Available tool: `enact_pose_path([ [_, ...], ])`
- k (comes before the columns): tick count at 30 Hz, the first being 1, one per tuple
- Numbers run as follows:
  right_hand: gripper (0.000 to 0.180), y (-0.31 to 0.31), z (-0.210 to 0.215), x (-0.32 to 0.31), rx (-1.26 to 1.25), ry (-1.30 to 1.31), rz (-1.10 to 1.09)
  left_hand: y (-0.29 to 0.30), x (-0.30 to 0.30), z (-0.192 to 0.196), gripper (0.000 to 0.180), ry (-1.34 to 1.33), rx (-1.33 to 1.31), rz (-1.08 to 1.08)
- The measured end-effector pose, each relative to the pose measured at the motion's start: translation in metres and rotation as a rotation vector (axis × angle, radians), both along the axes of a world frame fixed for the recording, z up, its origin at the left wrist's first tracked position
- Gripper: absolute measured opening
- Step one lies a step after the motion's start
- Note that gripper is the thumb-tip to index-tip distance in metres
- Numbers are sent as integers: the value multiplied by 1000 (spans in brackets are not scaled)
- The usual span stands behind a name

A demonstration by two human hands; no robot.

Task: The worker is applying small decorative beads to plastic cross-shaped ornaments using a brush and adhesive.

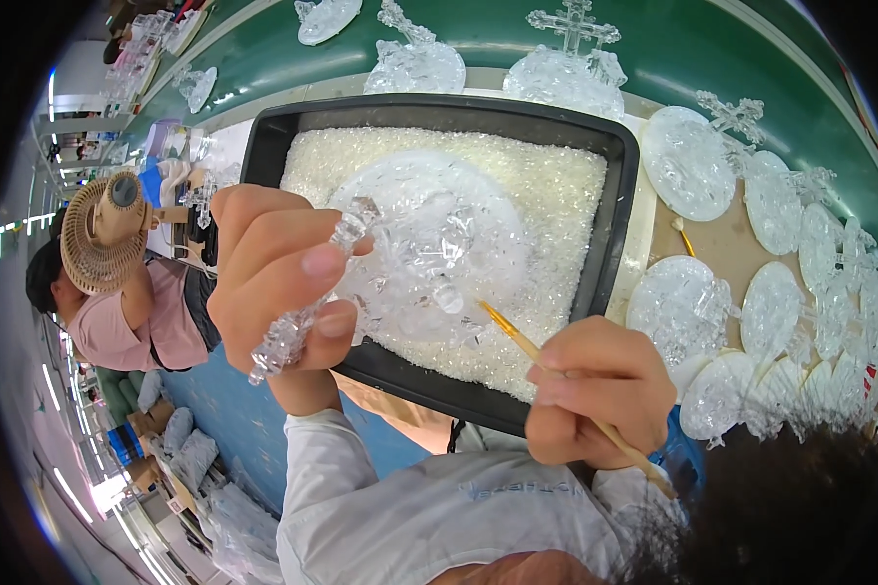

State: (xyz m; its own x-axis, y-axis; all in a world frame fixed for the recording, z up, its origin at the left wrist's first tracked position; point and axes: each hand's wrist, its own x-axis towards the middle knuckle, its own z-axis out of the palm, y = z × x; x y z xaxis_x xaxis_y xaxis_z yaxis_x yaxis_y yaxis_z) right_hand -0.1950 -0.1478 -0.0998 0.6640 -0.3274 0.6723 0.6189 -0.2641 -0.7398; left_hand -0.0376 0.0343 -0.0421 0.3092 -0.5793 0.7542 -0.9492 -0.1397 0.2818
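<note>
My left hand (pixel 281 278) is closed around the knobbly clear cross of a transparent ornament. The ornament's round frosted disc (pixel 498 210), with small clear figures on it, is tilted over a black tray (pixel 449 109). Shiny whitish flakes (pixel 571 180) fill that tray. A thin paintbrush (pixel 519 339) with a wooden handle is pinched in my right hand (pixel 605 390). Its yellowish tip is at the ornament's lower right; whether it touches the surface I cannot tell. The disc hides the flakes beneath it.
Several similar clear ornaments (pixel 688 161) with crosses stand to the right and behind the tray on a green worktable (pixel 488 58). Another brush (pixel 687 239) lies among them. At the left are a tan fan (pixel 102 229) and a person in pink (pixel 117 327).
</note>
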Motion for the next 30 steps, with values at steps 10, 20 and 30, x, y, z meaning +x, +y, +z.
enact_pose_path([
  [10, 19, -3, -6, -2, 73, -17, -23, 3, 13, 3, 34, -27, 1, -127],
  [20, 20, -2, -6, -1, 42, 22, -58, 4, 16, 1, 36, -97, -17, -138],
  [30, 38, -2, -4, -3, 82, 27, -43, 3, 14, 1, 37, -69, -13, -165],
])
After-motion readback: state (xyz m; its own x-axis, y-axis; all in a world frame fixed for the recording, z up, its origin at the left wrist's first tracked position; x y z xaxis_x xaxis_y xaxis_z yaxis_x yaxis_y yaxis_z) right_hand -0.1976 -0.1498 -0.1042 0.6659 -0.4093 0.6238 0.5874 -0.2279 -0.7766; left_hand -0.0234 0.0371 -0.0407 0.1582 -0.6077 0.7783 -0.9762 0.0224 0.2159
